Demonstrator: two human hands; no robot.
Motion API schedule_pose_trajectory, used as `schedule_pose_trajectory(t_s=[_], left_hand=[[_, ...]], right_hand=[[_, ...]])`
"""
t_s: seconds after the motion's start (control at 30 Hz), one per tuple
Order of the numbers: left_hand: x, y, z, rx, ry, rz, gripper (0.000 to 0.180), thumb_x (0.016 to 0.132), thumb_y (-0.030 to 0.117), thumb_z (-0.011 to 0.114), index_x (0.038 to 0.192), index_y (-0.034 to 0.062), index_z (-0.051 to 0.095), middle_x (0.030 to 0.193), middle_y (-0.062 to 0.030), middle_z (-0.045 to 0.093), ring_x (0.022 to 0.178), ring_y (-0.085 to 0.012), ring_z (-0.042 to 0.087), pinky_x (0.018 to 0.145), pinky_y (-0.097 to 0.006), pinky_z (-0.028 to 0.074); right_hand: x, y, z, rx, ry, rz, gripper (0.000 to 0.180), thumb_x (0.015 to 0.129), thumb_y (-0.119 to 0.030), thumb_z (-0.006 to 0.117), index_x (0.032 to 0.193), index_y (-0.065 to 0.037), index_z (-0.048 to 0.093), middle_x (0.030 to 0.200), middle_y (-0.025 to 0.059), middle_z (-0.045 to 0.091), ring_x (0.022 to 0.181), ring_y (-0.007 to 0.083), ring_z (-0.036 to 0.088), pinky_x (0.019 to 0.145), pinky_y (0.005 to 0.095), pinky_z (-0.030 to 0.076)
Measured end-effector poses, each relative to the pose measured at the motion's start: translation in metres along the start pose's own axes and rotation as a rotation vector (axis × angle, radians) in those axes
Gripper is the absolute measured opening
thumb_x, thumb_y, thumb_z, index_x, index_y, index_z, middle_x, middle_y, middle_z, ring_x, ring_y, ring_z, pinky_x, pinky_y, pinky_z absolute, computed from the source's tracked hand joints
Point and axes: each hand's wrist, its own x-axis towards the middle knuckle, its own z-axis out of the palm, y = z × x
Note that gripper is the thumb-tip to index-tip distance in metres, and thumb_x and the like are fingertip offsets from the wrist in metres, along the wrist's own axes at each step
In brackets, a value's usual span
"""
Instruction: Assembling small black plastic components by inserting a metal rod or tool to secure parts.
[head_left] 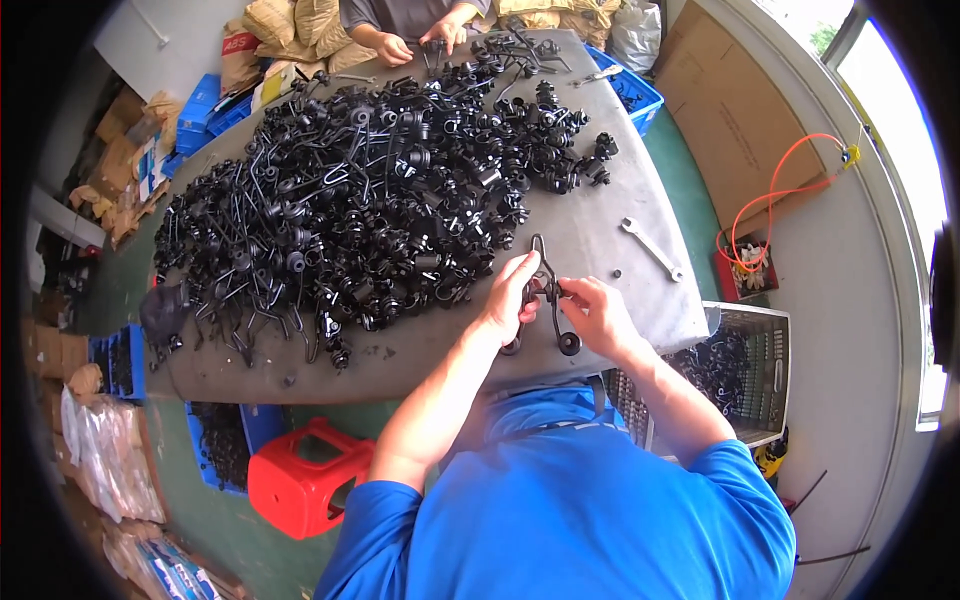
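Close to the table's near edge, my left hand is closed around a black bent-rod part with a narrow loop at its top and round black ends at the bottom. The fingers of my right hand pinch the middle of that part from the other side. Whatever small piece lies between those fingertips is hidden. A small black nut-like piece rests on the table to the right of my hands. Beyond it lies a silver open-ended wrench.
A big heap of black rod-and-clamp parts covers much of the grey table. Across it, another person's hands handle a part. A grey crate stands low right, a red stool low left, a blue bin far right.
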Motion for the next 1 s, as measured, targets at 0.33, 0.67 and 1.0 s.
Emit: schedule_pose_trajectory(t_s=[0.33,0.67,1.0], left_hand=[[0.005,-0.006,-0.016,-0.206,-0.232,-0.116,0.051,0.090,0.058,0.054,0.115,0.0133,0.054,0.076,0.0009,0.051,0.046,-0.0081,0.039,0.039,-0.022,0.024],[0.001,-0.008,-0.020,-0.269,-0.165,-0.140,0.044,0.088,0.058,0.057,0.101,0.0166,0.057,0.074,0.0000,0.051,0.045,-0.0075,0.030,0.040,-0.022,0.019],[0.003,-0.012,-0.006,-0.077,-0.092,-0.022,0.038,0.089,0.059,0.054,0.085,0.0207,0.052,0.063,0.0054,0.044,0.040,-0.0054,0.029,0.037,-0.022,0.020]], right_hand=[[0.009,0.023,-0.002,0.644,-0.114,0.198,0.021,0.085,-0.013,0.072,0.099,-0.002,0.060,0.080,0.0050,0.065,0.069,0.0100,0.061,0.062,0.0253,0.051],[0.026,0.070,-0.041,-0.129,0.057,0.164,0.015,0.081,-0.009,0.067,0.093,-0.001,0.064,0.082,0.0102,0.061,0.074,0.0218,0.063,0.067,0.0307,0.050],[0.011,0.034,0.006,0.268,-0.090,-0.045,0.013,0.083,0.006,0.063,0.092,-0.003,0.059,0.086,0.0011,0.058,0.075,0.0088,0.055,0.068,0.0216,0.047]])
